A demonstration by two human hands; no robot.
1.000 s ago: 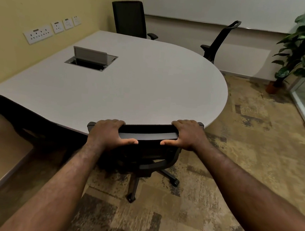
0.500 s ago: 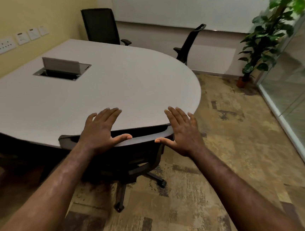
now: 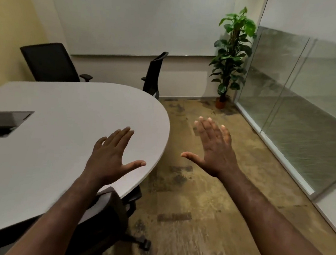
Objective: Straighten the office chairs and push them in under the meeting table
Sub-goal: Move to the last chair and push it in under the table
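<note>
A black office chair (image 3: pixel 49 62) stands at the far left behind the white counter (image 3: pixel 62 118), well apart from both hands. The left hand (image 3: pixel 109 156) hovers over the counter, fingers (image 3: pixel 121 136) straight and spread, holding nothing. Below it the near chair (image 3: pixel 115 210) sits tucked under the rim. A third chair (image 3: pixel 154 73) stands side-on at the far edge. The right hand (image 3: pixel 215 149) hangs over the carpet, fingers spread.
</note>
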